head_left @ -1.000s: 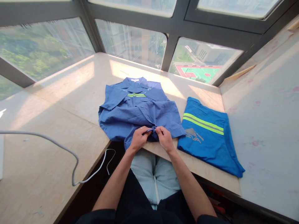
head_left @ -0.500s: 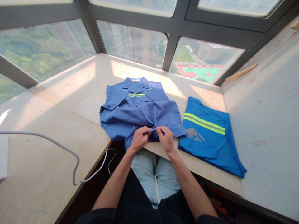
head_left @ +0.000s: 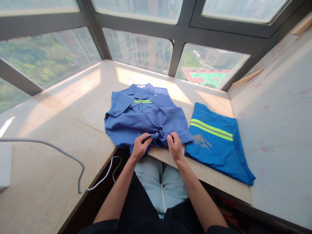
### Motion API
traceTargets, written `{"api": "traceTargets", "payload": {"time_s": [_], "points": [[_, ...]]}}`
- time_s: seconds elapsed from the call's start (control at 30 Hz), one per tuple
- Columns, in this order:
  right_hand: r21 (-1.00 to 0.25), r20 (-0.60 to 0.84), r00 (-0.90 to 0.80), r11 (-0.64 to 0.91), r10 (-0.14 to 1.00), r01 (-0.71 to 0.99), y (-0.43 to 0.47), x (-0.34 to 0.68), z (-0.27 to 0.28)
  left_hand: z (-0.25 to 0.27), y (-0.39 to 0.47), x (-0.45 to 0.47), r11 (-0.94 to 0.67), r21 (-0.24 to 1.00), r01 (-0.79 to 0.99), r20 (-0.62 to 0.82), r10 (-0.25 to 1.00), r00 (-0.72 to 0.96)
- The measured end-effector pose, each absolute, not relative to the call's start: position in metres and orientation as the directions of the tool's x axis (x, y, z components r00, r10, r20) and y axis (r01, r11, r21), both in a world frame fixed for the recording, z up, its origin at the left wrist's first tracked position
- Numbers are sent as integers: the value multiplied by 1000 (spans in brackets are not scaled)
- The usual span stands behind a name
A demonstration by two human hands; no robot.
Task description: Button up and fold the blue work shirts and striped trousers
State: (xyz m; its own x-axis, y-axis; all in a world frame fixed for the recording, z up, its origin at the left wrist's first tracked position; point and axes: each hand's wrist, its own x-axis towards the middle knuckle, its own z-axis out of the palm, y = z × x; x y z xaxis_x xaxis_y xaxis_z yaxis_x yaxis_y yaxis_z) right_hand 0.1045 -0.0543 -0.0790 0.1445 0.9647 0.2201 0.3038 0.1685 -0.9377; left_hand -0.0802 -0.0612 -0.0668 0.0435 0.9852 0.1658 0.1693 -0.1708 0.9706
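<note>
A blue work shirt [head_left: 136, 120] lies on the ledge, its collar toward the window and its sleeves folded in over the chest. Yellow-green reflective stripes [head_left: 142, 101] cross its front. My left hand [head_left: 140, 147] is closed on the lower front edge, with a button [head_left: 153, 136] at its fingertips. Across a small gap, my right hand [head_left: 175, 145] pinches the other front edge near the hem. The fabric bunches between both hands. What exactly lies under the right fingertips is too small to make out.
A folded brighter blue garment [head_left: 212, 146] with a reflective stripe lies to the right, close to the papered wall [head_left: 280, 136]. A grey-white cable [head_left: 70, 156] crosses the ledge [head_left: 60, 175] at left and hangs over its edge. Windows [head_left: 138, 48] stand behind.
My hands, which were close together at the front edges, have drawn apart. The left moved slightly left and now shows a button; the right shifted slightly right. The view tilted a little.
</note>
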Motion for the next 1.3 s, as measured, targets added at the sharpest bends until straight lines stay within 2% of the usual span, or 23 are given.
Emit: {"api": "traceTargets", "payload": {"time_s": [0.13, 0.23, 0.33, 0.43, 0.5, 0.6, 0.67, 0.73, 0.8, 0.87, 0.93, 1.03, 1.1, 1.2, 1.3], "points": [[-989, 134, 308, 148, 942, -21, -54, 110, -76, -60, -77, -91, -115, 935, 337, 136, 990, -40], [-956, 28, 354, 128, 935, -263, -56, 111, -70, -51, -90, -105, -70, 876, 477, 108, 993, -53], [-921, -32, 313, 93, 949, -377, -61, 110, -62, -43, -97, -116, -48, 790, 612, 62, 998, -1], [-910, -59, 260, 56, 964, -411, -69, 111, -53, -35, -97, -116, -126, 733, 669, 159, 987, 11], [-931, -14, 210, 64, 978, -360, -76, 113, -48, -31, -94, -108, -217, 749, 626, 238, 970, 50], [-963, 192, 9, 190, 981, -193, -86, 118, -40, -29, -88, -89, -261, 760, 595, 277, 959, 66], [-934, 358, -189, 350, 915, -72, -92, 121, -32, -30, -83, -78, -229, 746, 626, 278, 960, 20], [-865, 460, -365, 501, 809, 21, -96, 123, -25, -34, -80, -70, -183, 743, 644, 279, 959, -50], [-808, 479, -483, 583, 733, 85, -99, 123, -21, -37, -80, -66, -154, 749, 644, 297, 947, -119], [-793, 436, -542, 591, 718, 146, -100, 123, -19, -40, -82, -65, -174, 740, 650, 346, 927, -146], [-792, 389, -517, 563, 763, 236, -100, 122, -21, -42, -83, -66, -225, 713, 664, 405, 905, -128], [-754, 418, -280, 502, 864, 425, -101, 119, -24, -42, -84, -65, -271, 688, 673, 447, 889, -99], [-724, 469, -141, 471, 872, 504, -102, 114, -22, -42, -83, -62, -267, 689, 673, 440, 893, -96], [-669, 514, -162, 512, 842, 539, -105, 103, -12, -40, -82, -58, -247, 681, 690, 416, 905, -87], [-644, 482, -211, 507, 850, 573, -101, 91, -7, -38, -81, -54, -267, 666, 696, 405, 914, -37]]}}
